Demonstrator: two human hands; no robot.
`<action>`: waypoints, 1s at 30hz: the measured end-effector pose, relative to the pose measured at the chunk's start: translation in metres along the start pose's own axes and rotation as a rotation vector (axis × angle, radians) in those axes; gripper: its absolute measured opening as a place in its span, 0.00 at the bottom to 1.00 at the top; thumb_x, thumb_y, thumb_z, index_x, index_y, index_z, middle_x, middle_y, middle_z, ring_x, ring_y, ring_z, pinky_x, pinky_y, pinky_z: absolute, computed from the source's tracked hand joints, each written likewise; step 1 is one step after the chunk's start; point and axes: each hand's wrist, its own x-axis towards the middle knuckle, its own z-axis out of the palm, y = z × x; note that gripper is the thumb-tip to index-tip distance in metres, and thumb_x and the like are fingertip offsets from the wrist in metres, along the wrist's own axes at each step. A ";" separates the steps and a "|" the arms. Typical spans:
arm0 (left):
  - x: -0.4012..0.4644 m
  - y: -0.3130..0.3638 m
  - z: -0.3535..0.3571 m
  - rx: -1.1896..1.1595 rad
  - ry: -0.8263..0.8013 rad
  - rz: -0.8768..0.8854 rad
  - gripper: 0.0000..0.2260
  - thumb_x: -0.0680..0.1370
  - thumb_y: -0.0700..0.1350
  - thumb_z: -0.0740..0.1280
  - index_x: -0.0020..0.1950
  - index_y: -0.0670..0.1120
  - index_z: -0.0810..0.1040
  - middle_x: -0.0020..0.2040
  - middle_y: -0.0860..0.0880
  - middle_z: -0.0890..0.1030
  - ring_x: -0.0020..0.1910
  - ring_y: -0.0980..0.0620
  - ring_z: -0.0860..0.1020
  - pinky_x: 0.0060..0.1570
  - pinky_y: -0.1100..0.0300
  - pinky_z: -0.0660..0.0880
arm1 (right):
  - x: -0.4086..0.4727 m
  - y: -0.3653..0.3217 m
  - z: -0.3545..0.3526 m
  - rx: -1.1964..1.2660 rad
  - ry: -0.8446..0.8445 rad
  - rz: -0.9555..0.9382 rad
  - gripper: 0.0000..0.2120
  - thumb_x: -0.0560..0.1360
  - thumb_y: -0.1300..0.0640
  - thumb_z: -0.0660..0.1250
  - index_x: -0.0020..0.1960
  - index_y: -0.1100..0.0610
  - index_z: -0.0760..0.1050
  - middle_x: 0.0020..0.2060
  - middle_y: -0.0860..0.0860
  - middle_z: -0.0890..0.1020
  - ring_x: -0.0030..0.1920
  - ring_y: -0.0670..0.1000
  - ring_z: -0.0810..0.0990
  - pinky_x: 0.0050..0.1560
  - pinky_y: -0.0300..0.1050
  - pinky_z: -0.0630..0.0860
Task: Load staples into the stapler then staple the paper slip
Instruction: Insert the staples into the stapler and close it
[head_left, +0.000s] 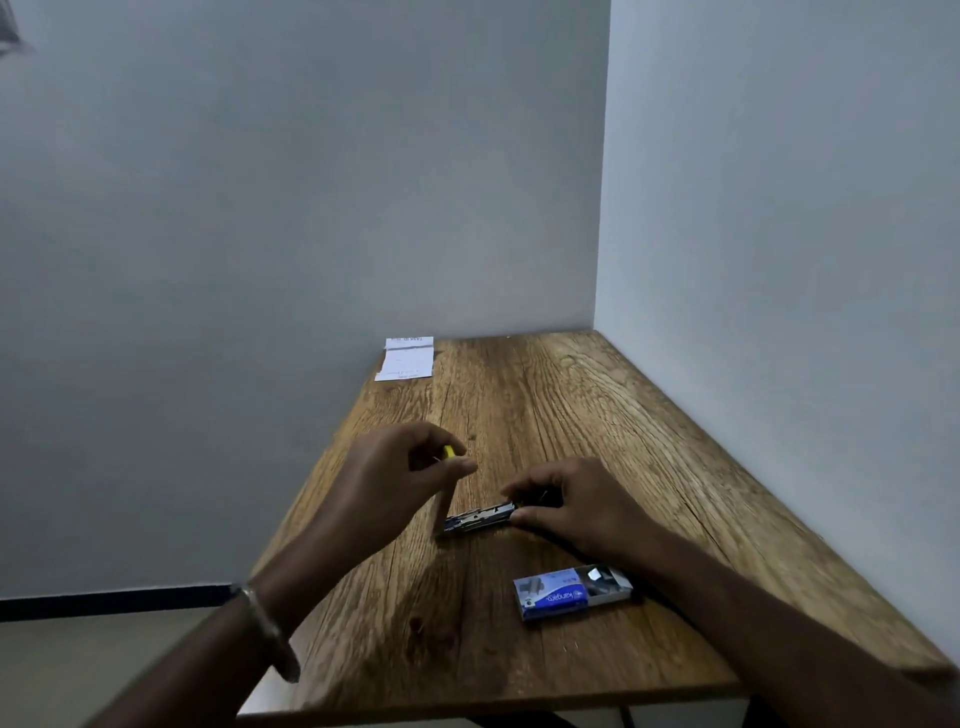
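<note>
A small stapler (480, 517) lies on the wooden table (597, 405), its metal channel showing. My right hand (566, 506) rests on the stapler's right end and pins it to the table. My left hand (410, 467) hovers above the stapler's left end, pinching a small yellow-tipped piece (448, 451) between thumb and fingers; a thin rod seems to run from it down to the stapler. A blue staple box (569, 592) lies partly slid open near my right forearm. The white paper slip (407, 358) lies at the table's far left corner.
Grey walls close off the table at the back and on the right. The table's left and near edges drop to the floor. A metal bangle (267, 631) circles my left wrist.
</note>
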 end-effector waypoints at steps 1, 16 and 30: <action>0.003 0.001 0.007 0.002 -0.003 0.004 0.10 0.70 0.54 0.74 0.49 0.53 0.84 0.41 0.55 0.85 0.40 0.58 0.83 0.42 0.59 0.82 | 0.000 0.000 0.000 -0.003 -0.005 0.000 0.13 0.72 0.58 0.76 0.55 0.49 0.83 0.50 0.43 0.86 0.50 0.36 0.82 0.52 0.31 0.78; -0.009 -0.021 0.033 0.169 -0.165 0.028 0.12 0.76 0.51 0.69 0.59 0.58 0.81 0.47 0.63 0.82 0.47 0.65 0.77 0.45 0.67 0.73 | 0.000 -0.002 0.000 0.035 0.016 0.007 0.23 0.70 0.58 0.77 0.60 0.45 0.73 0.45 0.45 0.86 0.47 0.38 0.83 0.49 0.35 0.78; -0.008 -0.006 0.034 0.168 -0.073 -0.013 0.07 0.76 0.48 0.71 0.53 0.49 0.80 0.45 0.53 0.81 0.43 0.55 0.78 0.44 0.53 0.77 | 0.006 -0.013 -0.008 0.586 0.170 0.100 0.20 0.72 0.53 0.75 0.61 0.53 0.74 0.52 0.55 0.86 0.49 0.50 0.87 0.46 0.43 0.82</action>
